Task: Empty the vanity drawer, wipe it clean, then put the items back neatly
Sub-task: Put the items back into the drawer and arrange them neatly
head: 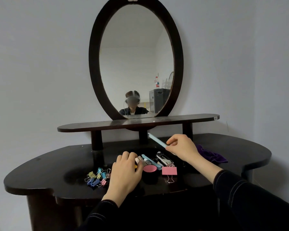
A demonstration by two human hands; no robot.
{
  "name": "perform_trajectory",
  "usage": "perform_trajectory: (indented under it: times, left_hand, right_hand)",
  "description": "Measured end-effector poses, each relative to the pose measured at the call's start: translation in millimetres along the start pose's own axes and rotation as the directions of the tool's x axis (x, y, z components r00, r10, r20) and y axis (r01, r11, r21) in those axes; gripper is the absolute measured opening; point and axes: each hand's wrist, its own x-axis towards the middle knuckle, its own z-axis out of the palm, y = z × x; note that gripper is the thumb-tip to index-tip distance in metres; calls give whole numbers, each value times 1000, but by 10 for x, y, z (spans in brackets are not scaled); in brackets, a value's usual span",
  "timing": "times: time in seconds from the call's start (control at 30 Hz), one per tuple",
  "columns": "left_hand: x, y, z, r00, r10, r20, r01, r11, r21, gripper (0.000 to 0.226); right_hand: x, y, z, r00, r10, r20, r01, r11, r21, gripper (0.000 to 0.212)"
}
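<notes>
1. The right hand (182, 147) pinches one end of a pale blue stick (157, 140) between thumb and fingertips and holds it in the air above the vanity top (40, 172).
2. The stick's long axis runs from those fingers up and to the left; its free end points toward the shelf (83, 128), away from the person.
3. The left hand (125, 170) lies knuckles up on the top, fingers curled over a few small tubes (139, 160). It seems to grip them, though the fingertips are hidden.
4. The other items lie in a row between the two hands: small clips (97, 176) left of the left hand, a pink clip (169, 170) below the right.
5. A purple cloth (212, 154) lies just right of the right hand, which is the nearer one to it.
6. The drawer is not in view. It is probably under the near edge, so either hand would have to draw back toward the person to reach it.
</notes>
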Motion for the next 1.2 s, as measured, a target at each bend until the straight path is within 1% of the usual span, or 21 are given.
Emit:
perform_trajectory:
  times: [0.07, 0.13, 0.2, 0.23, 0.27, 0.33, 0.4, 0.47, 0.53, 0.57, 0.6, 0.63, 0.67, 0.7, 0.73, 0.77, 0.8, 0.87, 1.03, 1.13, 1.2]
  left_hand:
    - [-9, 15, -21, 996, 32, -82, -36, 998, -48, 33]
    - [-31, 24, -58, 983, 61, -174, -69, 997, -37, 45]
    - [-44, 16, -88, 962, 112, -249, -97, 993, 71, 62]
    - [-48, 17, -95, 955, 141, -263, -110, 985, 129, 63]
    - [-54, 22, -96, 951, 165, -261, -123, 978, 170, 59]
    - [-54, 28, -80, 952, 161, -259, -109, 973, 204, 38]
    - [-44, 29, -83, 962, 90, -258, -37, 979, 202, 18]
    - [-32, 26, -107, 969, 27, -246, 19, 983, 184, 17]
    - [-47, 38, -141, 967, 34, -251, 4, 989, 149, 17]
    - [-63, 55, -163, 961, 57, -269, -26, 993, 119, 14]
    - [-80, 77, -184, 951, 81, -297, -55, 994, 94, 12]
    - [-99, 96, -202, 940, 93, -329, -71, 994, 79, 12]
    - [-114, 107, -216, 930, 97, -354, -78, 995, 68, 13]
    - [-124, 107, -220, 925, 96, -367, -82, 995, 55, 13]
    - [-126, 106, -220, 923, 89, -373, -79, 996, 42, 14]
    - [-125, 106, -219, 925, 78, -371, -72, 997, 28, 14]
    - [-125, 108, -222, 930, 63, -363, -62, 998, 13, 15]
    - [-126, 115, -229, 939, 40, -341, -46, 999, -9, 17]
    - [-140, 118, -237, 945, 36, -325, -44, 999, -18, 23]
    - [-139, 112, -220, 952, 44, -304, -51, 999, -16, 26]
    - [-130, 101, -210, 956, 38, -291, -45, 999, -17, 26]
  right_hand:
    - [-51, -156, 17, 994, -74, 83, 68, 995, 75, 12]
    - [-104, -312, 42, 968, -179, 178, 165, 982, 91, 9]
    - [-151, -458, 76, 928, -268, 261, 255, 963, 82, 6]
    - [-165, -516, 92, 913, -297, 278, 280, 955, 102, 6]
    - [-170, -562, 105, 904, -319, 283, 292, 947, 135, 7]
    - [-157, -619, 132, 892, -353, 282, 307, 932, 195, 8]
    - [-145, -633, 169, 901, -351, 256, 279, 920, 276, 8]
    - [-113, -602, 212, 943, -262, 204, 171, 910, 377, 24]
    - [-66, -542, 247, 976, -140, 165, 66, 919, 390, 38]
    - [-39, -492, 266, 984, -96, 147, 42, 940, 337, 43]
    - [-3, -432, 281, 988, -78, 136, 45, 973, 226, 45]
    - [36, -371, 288, 985, -80, 151, 73, 996, 53, 44]
    - [63, -328, 290, 974, -81, 212, 111, 985, -132, 38]
    - [80, -307, 295, 952, -60, 301, 146, 952, -269, 30]
    - [98, -301, 303, 922, -20, 387, 161, 928, -336, 21]
    - [114, -310, 310, 892, 20, 452, 158, 922, -352, 15]
    - [126, -327, 319, 875, 47, 481, 153, 917, -368, 11]
    - [151, -388, 332, 872, 77, 483, 153, 895, -418, 8]
    - [183, -494, 405, 827, 201, 525, 142, 829, -541, 24]
    - [200, -512, 443, 832, 203, 516, 167, 795, -583, 20]
    - [216, -487, 434, 868, 188, 459, 134, 803, -581, 21]
